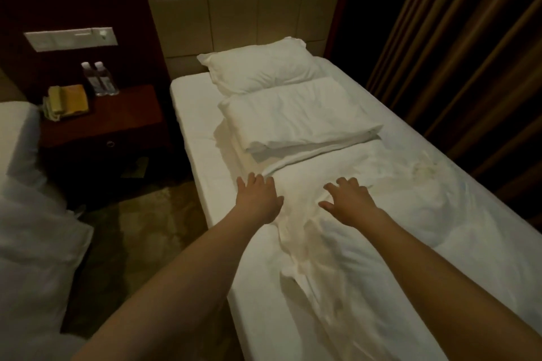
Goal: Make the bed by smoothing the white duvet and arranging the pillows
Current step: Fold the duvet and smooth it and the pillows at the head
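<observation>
Nearest you, the white duvet (337,258) lies bunched in a long ridge of folds down the middle of the bed (205,184), leaving bare sheet along the near edge. Your left hand (258,199) rests at the duvet's left margin, fingers spread and relaxed, gripping nothing. Your right hand (349,202) presses flat on the cloth just beside it, fingers splayed, also holding nothing.

The risk starts here: if you push forward with flat palms, you likely shove the folds ahead of you instead of flattening them, and the ridge piles up against the front pillow (296,117). That pillow sits skewed, its near edge lying on the duvet's folded top, so any drag on the cloth could pull it further off line.

Beyond it, the rear pillow (258,67) leans at the headboard (234,9), also angled; a nudge from the front one may tip it toward the nightstand (117,120) side, where two bottles (98,79) stand.
</observation>
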{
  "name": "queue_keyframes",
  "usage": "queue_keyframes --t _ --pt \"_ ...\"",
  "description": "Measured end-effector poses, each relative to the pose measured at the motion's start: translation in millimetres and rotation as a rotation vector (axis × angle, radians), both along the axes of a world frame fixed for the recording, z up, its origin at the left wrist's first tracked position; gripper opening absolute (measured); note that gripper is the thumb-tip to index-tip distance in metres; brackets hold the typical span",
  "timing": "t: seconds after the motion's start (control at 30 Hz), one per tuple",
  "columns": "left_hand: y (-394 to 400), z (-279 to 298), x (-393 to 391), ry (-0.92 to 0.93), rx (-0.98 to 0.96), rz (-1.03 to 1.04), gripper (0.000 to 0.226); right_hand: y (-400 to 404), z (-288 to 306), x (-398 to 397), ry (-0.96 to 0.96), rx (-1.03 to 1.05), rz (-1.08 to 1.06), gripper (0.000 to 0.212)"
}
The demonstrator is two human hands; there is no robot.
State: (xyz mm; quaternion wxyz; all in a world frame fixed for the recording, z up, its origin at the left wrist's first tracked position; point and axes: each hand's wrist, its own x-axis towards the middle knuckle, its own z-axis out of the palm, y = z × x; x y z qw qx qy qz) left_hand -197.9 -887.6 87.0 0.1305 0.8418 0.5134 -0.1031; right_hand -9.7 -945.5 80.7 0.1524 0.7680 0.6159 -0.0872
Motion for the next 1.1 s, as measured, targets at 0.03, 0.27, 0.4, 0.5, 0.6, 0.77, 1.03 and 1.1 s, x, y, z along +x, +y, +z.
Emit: queue_keyframes --t 0.03,0.27,0.4,0.5,0.6,0.77,1.03,1.1 --pt "22.5 0.0 1.9 0.01 0.001 -0.008 0.057 18.0 -0.8 1.2 -0.003 -0.005 -0.009 0.054" --pt "188.6 -14.3 12.7 0.002 0.019 -0.177 0.056 160.7 -18.8 6.3 0.002 -0.053 -0.102 0.057" --pt "308.9 -15.6 16.4 0.037 0.071 -0.219 0.058 263.0 -17.7 19.2 -0.02 -0.005 -0.154 0.055" --pt "375.5 -19.9 18.9 0.074 0.056 -0.182 0.059 321.3 -19.2 24.7 -0.027 -0.044 -0.146 0.055" --pt "420.6 -30.4 34.6 0.092 0.013 -0.218 0.059 365.6 -28.1 32.6 -0.029 -0.094 -0.134 0.055" --pt "492.5 -62.3 75.7 -0.005 -0.017 -0.225 0.059 451.1 -49.3 63.2 -0.017 -0.14 -0.12 0.054" --pt "620.8 -179.1 143.3 -0.057 0.118 -0.177 0.083 616.1 -162.1 106.5 0.098 -0.105 -0.031 0.063" --pt "625.4 -231.1 154.0 -0.11 -0.014 -0.093 0.095 648.0 -202.7 124.8 0.111 -0.135 0.063 0.077"
